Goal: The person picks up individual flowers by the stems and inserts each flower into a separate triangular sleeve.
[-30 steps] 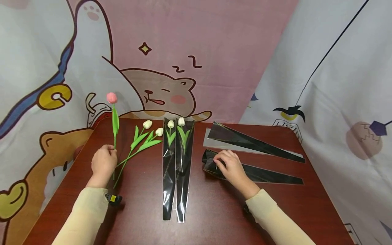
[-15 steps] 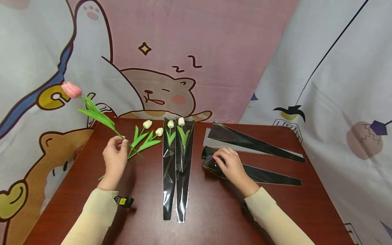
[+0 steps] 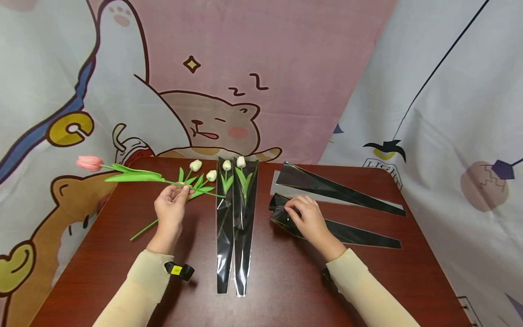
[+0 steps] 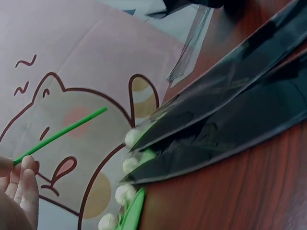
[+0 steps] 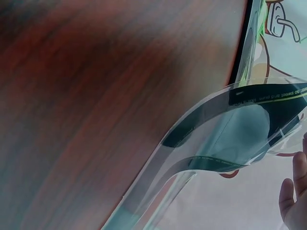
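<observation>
My left hand [image 3: 169, 211] pinches the green stem of a pink artificial tulip [image 3: 136, 175] between thumb and fingers. The flower lies nearly level, bloom to the left, stem end over the wrapped tulips. In the left wrist view the bare stem [image 4: 62, 135] sticks out past the fingers [image 4: 28, 187]. At the right, my right hand [image 3: 309, 222] holds a black flower sleeve [image 3: 361, 233] near its wide end, which faces left. The right wrist view shows that sleeve [image 5: 259, 94] bulging apart at its mouth, with clear film along the edge and part of the hand [image 5: 298, 187] beside it.
Two black sleeves, one left [image 3: 224, 236] and one right [image 3: 244, 236], hold white tulips mid-table. Two loose white tulips [image 3: 195, 165] lie left of them. Another black sleeve [image 3: 339, 188] rests on a pale sheet [image 3: 282, 189] at the back right. A printed curtain [image 3: 318, 81] hangs behind.
The left hand has moved right with the pink tulip, turning it from upright to level, bloom leftward. The right hand stays at the sleeve, whose wide end has lifted slightly.
</observation>
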The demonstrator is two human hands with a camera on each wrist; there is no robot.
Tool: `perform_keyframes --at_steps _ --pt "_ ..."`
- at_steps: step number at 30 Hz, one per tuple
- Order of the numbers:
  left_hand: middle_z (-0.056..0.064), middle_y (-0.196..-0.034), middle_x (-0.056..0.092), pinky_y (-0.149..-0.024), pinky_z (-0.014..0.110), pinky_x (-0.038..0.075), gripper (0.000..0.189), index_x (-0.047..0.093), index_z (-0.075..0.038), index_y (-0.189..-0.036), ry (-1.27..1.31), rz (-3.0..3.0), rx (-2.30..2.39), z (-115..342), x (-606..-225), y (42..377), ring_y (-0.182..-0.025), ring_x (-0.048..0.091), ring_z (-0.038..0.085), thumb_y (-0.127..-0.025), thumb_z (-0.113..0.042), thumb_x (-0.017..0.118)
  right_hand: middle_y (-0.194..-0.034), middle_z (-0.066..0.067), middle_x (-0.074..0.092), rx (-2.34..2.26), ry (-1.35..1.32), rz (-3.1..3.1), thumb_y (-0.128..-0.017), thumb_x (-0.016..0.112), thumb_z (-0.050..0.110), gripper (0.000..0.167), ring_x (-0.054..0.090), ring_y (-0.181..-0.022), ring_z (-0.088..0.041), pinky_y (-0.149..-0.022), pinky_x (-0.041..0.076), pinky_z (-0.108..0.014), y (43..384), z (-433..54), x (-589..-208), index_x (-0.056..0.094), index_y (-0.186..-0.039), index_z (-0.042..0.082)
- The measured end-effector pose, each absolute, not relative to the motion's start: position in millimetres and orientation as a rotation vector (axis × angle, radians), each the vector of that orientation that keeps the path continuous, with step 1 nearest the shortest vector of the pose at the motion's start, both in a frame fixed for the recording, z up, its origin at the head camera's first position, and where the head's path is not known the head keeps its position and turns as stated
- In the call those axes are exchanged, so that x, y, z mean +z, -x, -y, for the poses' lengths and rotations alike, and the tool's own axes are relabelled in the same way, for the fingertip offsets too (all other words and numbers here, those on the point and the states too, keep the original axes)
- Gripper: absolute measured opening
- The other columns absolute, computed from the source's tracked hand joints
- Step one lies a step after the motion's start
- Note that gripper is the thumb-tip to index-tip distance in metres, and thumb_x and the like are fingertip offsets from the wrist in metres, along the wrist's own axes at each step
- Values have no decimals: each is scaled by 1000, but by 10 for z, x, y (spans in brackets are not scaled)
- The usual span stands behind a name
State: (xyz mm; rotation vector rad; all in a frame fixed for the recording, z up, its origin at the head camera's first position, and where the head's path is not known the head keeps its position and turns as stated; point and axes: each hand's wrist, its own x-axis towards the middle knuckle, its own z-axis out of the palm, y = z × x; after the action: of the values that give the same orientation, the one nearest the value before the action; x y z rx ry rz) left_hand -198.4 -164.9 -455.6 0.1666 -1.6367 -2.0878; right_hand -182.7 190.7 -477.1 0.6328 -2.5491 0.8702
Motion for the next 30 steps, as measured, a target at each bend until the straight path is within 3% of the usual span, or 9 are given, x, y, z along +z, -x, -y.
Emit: perform_keyframes --at_steps 11,30 --pt "0 -75 69 -65 20 55 18 56 16 -99 -103 1668 -2200 1351 -4592 1936 -67 68 8 -87 4 62 -95 5 65 861 -647 2531 -89 66 20 5 55 -99 -16 -88 41 -44 1824 -1836 -4759 68 -93 17" --pt "-3 -76 70 -67 25 56 13 57 12 -97 -77 1649 -2341 776 -4599 1815 -68 68 12 -86 8 61 -95 8 63 857 -661 2560 -91 63 23 6 53 -96 -12 -86 42 -39 1798 -1685 -4736 68 -92 20"
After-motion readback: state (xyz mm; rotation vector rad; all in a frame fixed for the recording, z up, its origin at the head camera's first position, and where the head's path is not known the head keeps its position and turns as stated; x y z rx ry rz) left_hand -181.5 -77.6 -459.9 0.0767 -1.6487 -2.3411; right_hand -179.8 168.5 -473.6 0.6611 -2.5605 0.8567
